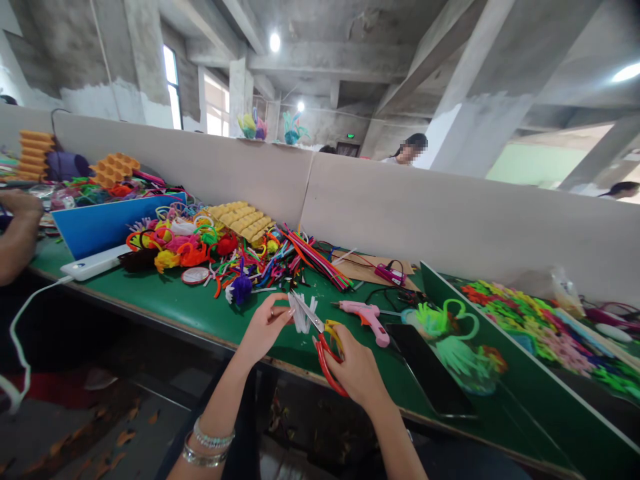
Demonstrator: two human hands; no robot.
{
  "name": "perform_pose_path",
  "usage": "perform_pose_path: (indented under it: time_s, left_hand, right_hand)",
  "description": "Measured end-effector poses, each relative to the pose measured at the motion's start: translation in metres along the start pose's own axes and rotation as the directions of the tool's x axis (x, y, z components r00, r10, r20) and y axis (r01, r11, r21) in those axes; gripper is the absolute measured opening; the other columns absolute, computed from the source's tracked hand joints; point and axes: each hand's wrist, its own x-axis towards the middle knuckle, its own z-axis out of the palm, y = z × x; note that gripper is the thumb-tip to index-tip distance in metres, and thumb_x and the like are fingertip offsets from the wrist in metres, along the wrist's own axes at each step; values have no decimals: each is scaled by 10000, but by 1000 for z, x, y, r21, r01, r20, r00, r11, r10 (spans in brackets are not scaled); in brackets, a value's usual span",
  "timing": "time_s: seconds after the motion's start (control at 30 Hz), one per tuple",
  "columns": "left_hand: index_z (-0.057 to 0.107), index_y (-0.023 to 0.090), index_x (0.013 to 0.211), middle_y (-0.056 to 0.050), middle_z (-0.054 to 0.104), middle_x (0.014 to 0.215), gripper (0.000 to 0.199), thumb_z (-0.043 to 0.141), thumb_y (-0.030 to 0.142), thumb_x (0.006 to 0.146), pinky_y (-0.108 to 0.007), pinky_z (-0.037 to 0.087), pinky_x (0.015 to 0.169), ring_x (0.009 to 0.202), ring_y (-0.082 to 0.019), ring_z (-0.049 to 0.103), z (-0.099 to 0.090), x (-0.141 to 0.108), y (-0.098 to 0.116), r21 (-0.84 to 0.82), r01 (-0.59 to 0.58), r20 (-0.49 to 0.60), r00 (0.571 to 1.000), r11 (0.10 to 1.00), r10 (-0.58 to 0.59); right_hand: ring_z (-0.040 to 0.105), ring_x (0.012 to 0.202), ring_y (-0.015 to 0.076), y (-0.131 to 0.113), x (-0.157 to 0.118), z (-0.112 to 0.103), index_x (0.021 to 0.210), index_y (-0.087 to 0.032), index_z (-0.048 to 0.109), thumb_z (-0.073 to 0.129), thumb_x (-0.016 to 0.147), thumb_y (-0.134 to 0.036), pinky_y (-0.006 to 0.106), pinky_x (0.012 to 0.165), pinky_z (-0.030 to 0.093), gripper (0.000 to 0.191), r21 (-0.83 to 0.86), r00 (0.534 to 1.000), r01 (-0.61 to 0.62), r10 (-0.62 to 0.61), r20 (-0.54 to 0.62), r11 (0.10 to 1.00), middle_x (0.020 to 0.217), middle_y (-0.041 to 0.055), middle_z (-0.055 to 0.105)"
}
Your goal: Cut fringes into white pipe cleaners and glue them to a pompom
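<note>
Over the worktop's (165, 293) front edge, near mid-length: white strips (305, 313), a small bunch, roughly upright. Left hand (265, 328) has their left side in a narrow thumb-and-finger pinch. Right hand (356, 365) is closed round the scissors (318, 325) – red and yellow handles in the grip, blades pointing up and left, across the strips. Can't tell if the blades bite or just overlap.

Just right of the strips, on the worktop: pink glue gun (367, 317), nozzle to the left. Phone (425, 367) right of it, dark screen up, near corner close to the front edge. Green yarn-like pieces (463, 360) between phone and green divider (525, 380).

Behind the hands, toward the back edge: purple pompom (243, 289), long pipe cleaners (320, 260), then a mixed colourful pile (187, 243) with a yellow egg tray (243, 220) on top. Left of the pile – white power strip (93, 263) by the blue divider (100, 227). Beyond that, a co-worker's arm (20, 233) at the far left.
</note>
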Motion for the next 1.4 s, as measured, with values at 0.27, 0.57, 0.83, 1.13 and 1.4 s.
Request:
perform_pose_path:
  time_s: [0.27,0.57,0.83,1.13,1.4]
  left_hand:
    - [458,167,926,-17,681,746,299,603,310,706,-360,494,783,765,-193,654,-1,1,-2,-2,-3,4,1000,1000,3]
    - [451,170,932,-15,680,752,304,603,305,706,-356,490,788,772,-188,652,-2,2,-4,7,2,-5,1000,1000,-2]
    - [467,174,918,-18,679,749,308,615,322,692,-346,494,766,753,-188,652,-3,1,-5,5,-5,-22,1000,1000,5]
    - [490,171,939,-39,662,799,309,595,342,704,-297,486,725,739,-169,638,-13,3,-8,163,7,-119,993,987,12]
    - [488,173,941,-46,659,802,304,583,345,709,-297,484,722,752,-178,637,-16,4,-13,202,-2,-150,988,979,33]
  right_hand:
    - [579,875,208,2,0,-1,1064,-219,451,442,777,-374,303,709,414,326,-2,1000,9,-9,-3,1000,1010,52,596]
    - [594,827,197,4,0,1,1047,-209,471,438,772,-369,293,675,426,321,-41,1000,12,-13,-27,999,972,48,617]
    - [601,773,187,3,2,-1,1021,-213,482,438,766,-367,287,639,439,300,-74,994,-10,2,-107,997,907,41,624]
    - [550,906,214,13,6,-3,981,-186,475,440,772,-428,311,688,440,321,-195,966,-60,8,-257,979,979,73,585]
    - [466,976,295,21,9,7,1073,-86,472,461,746,-464,416,806,344,500,-487,907,-144,-82,-413,861,1027,169,534]
